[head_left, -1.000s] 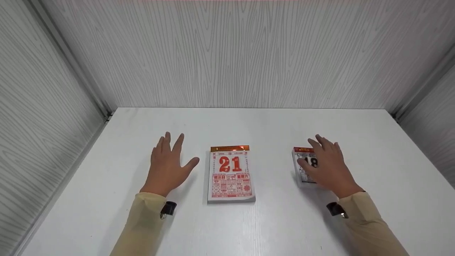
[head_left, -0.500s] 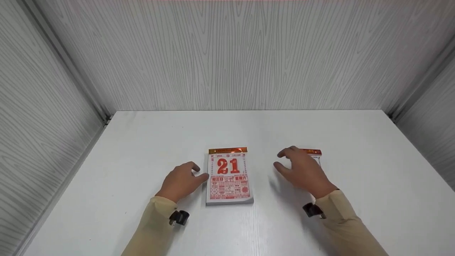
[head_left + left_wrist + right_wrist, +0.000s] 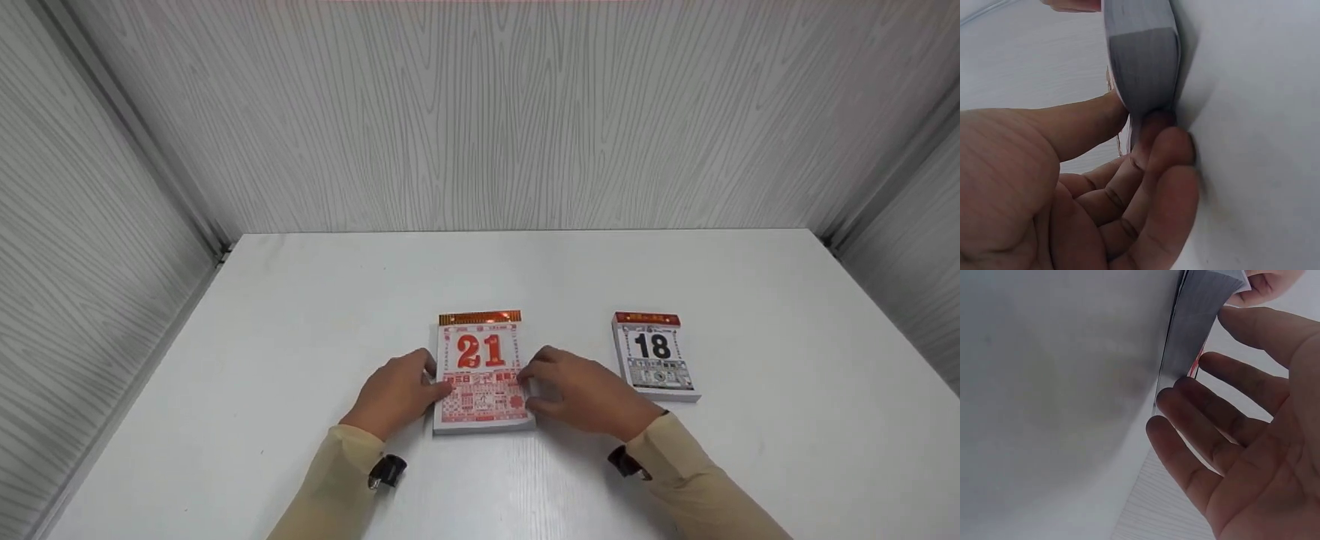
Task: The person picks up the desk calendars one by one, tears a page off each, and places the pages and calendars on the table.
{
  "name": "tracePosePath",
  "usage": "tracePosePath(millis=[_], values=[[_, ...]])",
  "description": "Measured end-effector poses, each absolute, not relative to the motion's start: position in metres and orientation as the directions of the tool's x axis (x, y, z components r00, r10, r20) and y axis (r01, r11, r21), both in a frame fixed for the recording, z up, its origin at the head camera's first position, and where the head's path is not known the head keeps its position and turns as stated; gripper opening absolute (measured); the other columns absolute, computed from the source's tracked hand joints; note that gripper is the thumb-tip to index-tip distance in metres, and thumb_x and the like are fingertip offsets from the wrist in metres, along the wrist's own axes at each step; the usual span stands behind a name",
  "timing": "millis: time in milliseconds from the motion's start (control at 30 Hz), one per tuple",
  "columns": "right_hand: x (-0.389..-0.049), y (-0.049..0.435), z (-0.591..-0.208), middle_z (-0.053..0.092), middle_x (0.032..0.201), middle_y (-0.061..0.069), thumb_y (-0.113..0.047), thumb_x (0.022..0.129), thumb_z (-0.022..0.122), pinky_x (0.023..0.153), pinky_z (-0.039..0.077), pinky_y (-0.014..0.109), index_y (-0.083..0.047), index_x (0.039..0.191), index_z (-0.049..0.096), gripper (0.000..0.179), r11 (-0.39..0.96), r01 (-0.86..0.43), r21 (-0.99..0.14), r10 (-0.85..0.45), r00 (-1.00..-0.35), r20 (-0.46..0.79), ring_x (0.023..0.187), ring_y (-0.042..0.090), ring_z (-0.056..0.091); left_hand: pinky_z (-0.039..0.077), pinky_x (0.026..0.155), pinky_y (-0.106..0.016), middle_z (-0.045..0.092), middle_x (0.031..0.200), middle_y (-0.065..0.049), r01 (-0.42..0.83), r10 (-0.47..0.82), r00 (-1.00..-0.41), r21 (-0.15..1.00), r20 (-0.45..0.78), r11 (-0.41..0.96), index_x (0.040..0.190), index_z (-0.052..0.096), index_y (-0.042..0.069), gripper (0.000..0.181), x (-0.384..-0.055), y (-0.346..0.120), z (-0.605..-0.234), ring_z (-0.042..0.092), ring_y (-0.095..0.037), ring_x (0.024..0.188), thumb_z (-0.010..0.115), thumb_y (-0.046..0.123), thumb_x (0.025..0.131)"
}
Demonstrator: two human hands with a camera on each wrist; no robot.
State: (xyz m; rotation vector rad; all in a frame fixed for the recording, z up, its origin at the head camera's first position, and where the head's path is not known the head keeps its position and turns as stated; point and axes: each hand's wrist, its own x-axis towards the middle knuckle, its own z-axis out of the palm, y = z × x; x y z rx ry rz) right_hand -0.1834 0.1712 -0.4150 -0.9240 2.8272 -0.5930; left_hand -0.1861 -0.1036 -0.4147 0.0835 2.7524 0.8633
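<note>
A thick tear-off calendar [image 3: 480, 351] with a red 21 and a gold-orange top band lies face up on the white table. My left hand [image 3: 394, 394] grips its left edge, the thumb on the top page. In the left wrist view, curled fingertips sit low against the page block [image 3: 1143, 67]. At the opposite edge is my right hand [image 3: 589, 394], its fingertips touching the side of the block [image 3: 1193, 326]; these fingers look fairly straight, with the thumb near the page face. A smaller calendar [image 3: 651, 346] with a black 18 and a red band lies to the right, untouched.
The white table [image 3: 360, 285] meets a grey wood-grain panel [image 3: 480, 112] along its back edge. Similar panels rise at the left and right. A black wrist camera [image 3: 388, 471] is strapped at the left sleeve, another camera [image 3: 626, 461] at the right.
Both hands have come inward to the calendar with the 21, the right one leaving its place over the smaller calendar, which now shows fully. The left hand has taken hold of the left edge.
</note>
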Motion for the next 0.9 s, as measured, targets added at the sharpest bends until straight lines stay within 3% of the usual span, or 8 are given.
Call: tracePosePath(millis=[333,500,600,667,733,900], values=[[-0.174,0.175,-0.403,0.061,0.108,-0.003,-0.025,0.092,0.079,0.085,0.056,0.034,-0.015,0.109,0.077,0.020,0.740,-0.535,-0.407,-0.607,-0.792,-0.063,0.096,0.013,0.063,0.044,0.070,-0.034,0.063,0.090,0.000,0.031,0.251,-0.914,0.562,-0.318,0.827,0.106,0.063,0.012,0.031,-0.175,-0.100,-0.404,0.055,-0.019,0.081,0.082,0.032,0.090],[-0.171,0.175,-0.397,0.063,0.104,-0.004,-0.028,0.094,0.076,0.082,0.056,0.034,-0.014,0.109,0.076,0.021,0.753,-0.512,-0.414,-0.595,-0.798,-0.097,0.090,0.011,0.063,0.046,0.067,-0.036,0.065,0.089,-0.001,0.023,0.254,-0.897,0.536,-0.362,0.844,0.103,0.064,0.012,0.032,-0.174,-0.101,-0.400,0.057,-0.020,0.078,0.081,0.036,0.089],[-0.176,0.174,-0.398,0.066,0.105,-0.004,-0.030,0.096,0.074,0.086,0.055,0.037,-0.011,0.121,0.070,0.031,0.765,-0.428,-0.480,-0.543,-0.831,-0.124,0.093,0.013,0.063,0.054,0.082,-0.044,0.070,0.111,-0.011,-0.002,0.196,-0.923,0.514,-0.330,0.858,0.126,0.063,0.005,0.050,-0.175,-0.100,-0.401,0.063,-0.026,0.094,0.075,0.041,0.093],[-0.183,0.174,-0.401,0.068,0.105,-0.002,-0.029,0.097,0.073,0.088,0.055,0.039,-0.009,0.130,0.064,0.039,0.768,-0.339,-0.544,-0.481,-0.866,-0.139,0.095,0.014,0.064,0.053,0.095,-0.050,0.066,0.130,-0.016,-0.036,0.151,-0.937,0.517,-0.316,0.855,0.142,0.054,0.000,0.066,-0.176,-0.098,-0.402,0.062,-0.030,0.108,0.072,0.043,0.095],[-0.190,0.174,-0.405,0.068,0.104,0.000,-0.028,0.097,0.073,0.088,0.055,0.040,-0.007,0.135,0.060,0.045,0.767,-0.252,-0.590,-0.412,-0.898,-0.153,0.094,0.015,0.064,0.051,0.099,-0.051,0.061,0.138,-0.018,-0.064,0.121,-0.943,0.526,-0.309,0.848,0.150,0.046,-0.001,0.075,-0.177,-0.096,-0.404,0.059,-0.031,0.113,0.070,0.043,0.096],[-0.198,0.172,-0.411,0.069,0.102,0.001,-0.028,0.097,0.073,0.088,0.054,0.040,-0.006,0.125,0.068,0.036,0.791,-0.184,-0.584,-0.332,-0.930,-0.157,0.094,0.017,0.064,0.049,0.079,-0.038,0.065,0.111,-0.010,-0.102,0.092,-0.949,0.573,-0.300,0.813,0.139,0.057,0.000,0.060,-0.183,-0.089,-0.406,0.059,-0.025,0.097,0.073,0.038,0.095]])
